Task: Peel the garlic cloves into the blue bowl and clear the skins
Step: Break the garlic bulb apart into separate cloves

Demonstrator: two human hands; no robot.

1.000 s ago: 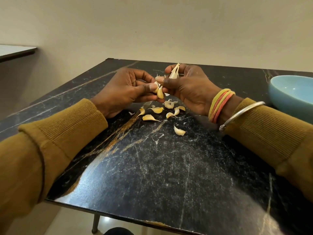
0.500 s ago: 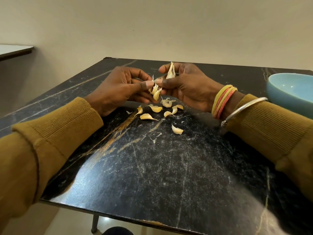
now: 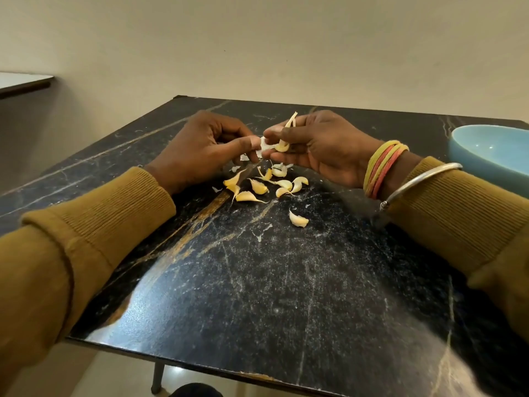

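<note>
Above the black marble table (image 3: 286,282), my right hand (image 3: 317,147) pinches a garlic clove (image 3: 283,146) whose thin tail sticks up between the fingers. My left hand (image 3: 200,147) pinches a white flake of skin (image 3: 264,145) at the clove's left end. Several unpeeled yellowish cloves (image 3: 259,187) lie scattered on the table just below both hands, and one clove (image 3: 298,219) lies apart, nearer to me. Small white skin scraps (image 3: 236,168) lie among them. The blue bowl (image 3: 492,150) stands at the right edge, partly cut off.
The table's front edge runs across the lower view, with a leg (image 3: 157,378) and pale floor beneath. A cream wall rises behind the table. Another tabletop (image 3: 23,81) shows at far left. Bangles and threads ring my right wrist (image 3: 383,167).
The left thumb and finger have pulled a white flake of skin loose from the clove. The clove has turned in my right hand. More small scraps lie on the table.
</note>
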